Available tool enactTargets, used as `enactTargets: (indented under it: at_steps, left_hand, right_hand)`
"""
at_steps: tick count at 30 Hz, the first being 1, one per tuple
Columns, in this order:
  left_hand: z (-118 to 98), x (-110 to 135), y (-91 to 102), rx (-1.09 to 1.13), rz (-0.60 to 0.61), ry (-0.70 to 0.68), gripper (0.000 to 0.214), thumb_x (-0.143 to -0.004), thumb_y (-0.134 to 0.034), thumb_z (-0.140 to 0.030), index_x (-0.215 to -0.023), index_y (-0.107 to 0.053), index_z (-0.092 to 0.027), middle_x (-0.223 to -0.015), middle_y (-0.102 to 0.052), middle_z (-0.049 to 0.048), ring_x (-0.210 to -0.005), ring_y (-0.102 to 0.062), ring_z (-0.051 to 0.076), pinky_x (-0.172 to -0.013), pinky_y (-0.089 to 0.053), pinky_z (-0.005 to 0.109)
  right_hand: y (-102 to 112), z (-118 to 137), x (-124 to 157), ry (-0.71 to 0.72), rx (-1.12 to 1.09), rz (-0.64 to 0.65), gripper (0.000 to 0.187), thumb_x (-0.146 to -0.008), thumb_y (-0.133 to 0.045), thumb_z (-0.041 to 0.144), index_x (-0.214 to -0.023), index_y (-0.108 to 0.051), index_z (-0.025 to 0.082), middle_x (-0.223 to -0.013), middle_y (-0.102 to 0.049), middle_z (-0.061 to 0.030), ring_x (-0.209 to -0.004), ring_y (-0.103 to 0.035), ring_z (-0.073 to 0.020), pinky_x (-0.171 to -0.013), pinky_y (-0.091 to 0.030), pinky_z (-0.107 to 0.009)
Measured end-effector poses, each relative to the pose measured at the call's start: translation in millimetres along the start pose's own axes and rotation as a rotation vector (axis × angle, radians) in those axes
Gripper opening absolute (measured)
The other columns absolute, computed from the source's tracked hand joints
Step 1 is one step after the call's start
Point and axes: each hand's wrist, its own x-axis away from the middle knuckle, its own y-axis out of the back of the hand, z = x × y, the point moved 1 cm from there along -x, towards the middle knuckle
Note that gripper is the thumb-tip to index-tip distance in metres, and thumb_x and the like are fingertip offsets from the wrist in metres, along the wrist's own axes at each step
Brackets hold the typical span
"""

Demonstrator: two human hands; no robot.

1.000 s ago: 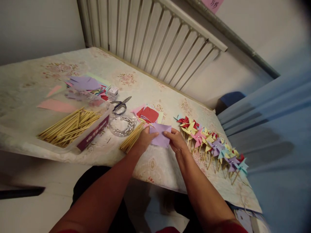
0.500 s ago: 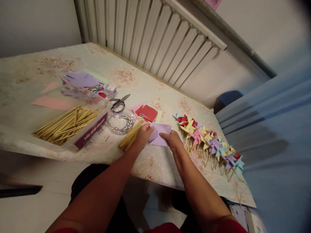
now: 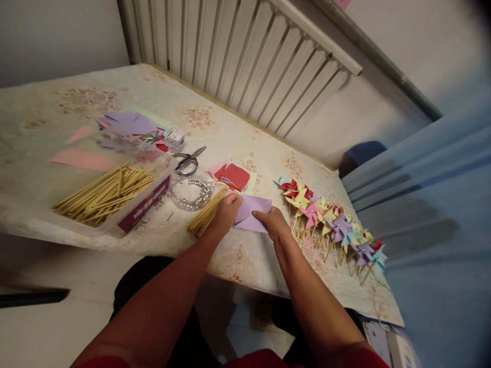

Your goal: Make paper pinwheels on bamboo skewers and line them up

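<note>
A purple sheet of paper (image 3: 256, 221) is held between my two hands, above the front part of the table. My left hand (image 3: 229, 210) pinches its left edge, where part of the paper bends over. My right hand (image 3: 273, 220) grips the right side, with the thumb lying on top of the sheet. Just left of my left hand lies a bundle of thin wooden sticks (image 3: 206, 212). Behind the hands is a stack of coloured paper squares (image 3: 235, 176), red on top. To the right of my right hand, finished paper pinwheels (image 3: 339, 228) on sticks lie in a row.
A clear tub (image 3: 151, 190) holds many wooden sticks. Beside it are a round clear dish (image 3: 184, 197) of small shiny metal pieces and scissors (image 3: 187, 161). Cut paper (image 3: 130, 122) and a small white box (image 3: 176, 138) lie farther back. A blue curtain (image 3: 433, 220) hangs at the right.
The view has shifted very slightly. Both hands keep hold of the purple paper in nearly the same place, and its folded left part has moved only a little.
</note>
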Motion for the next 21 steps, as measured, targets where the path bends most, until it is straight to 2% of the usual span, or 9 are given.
enactTargets:
  at_steps: [11, 21]
  left_hand:
    - [1.2, -2.4, -0.2, -0.056, -0.061, -0.089, 0.027, -0.087, -0.047, -0.026, -0.062, -0.04, -0.02, -0.063, -0.036, -0.0037, -0.064, -0.036, 0.013, -0.062, -0.028, 0.029]
    - [-1.5, -1.9, 0.4, -0.107, -0.083, -0.05, 0.032, -0.088, -0.048, -0.027, -0.058, -0.037, -0.021, -0.058, -0.034, -0.0036, -0.061, -0.031, 0.013, -0.061, -0.027, 0.029]
  right_hand:
    - [-1.6, -1.3, 1.7, 0.004, 0.006, 0.017, 0.038, -0.051, -0.084, 0.029, -0.085, -0.072, 0.017, -0.075, -0.075, -0.0017, -0.064, -0.066, -0.0194, -0.068, -0.052, -0.033]
    - [-0.1, -7.4, 2.3, 0.0, 0.028, 0.001, 0.039, -0.052, -0.083, 0.033, -0.087, -0.072, 0.018, -0.078, -0.076, -0.0021, -0.067, -0.066, -0.0196, -0.07, -0.052, -0.033]
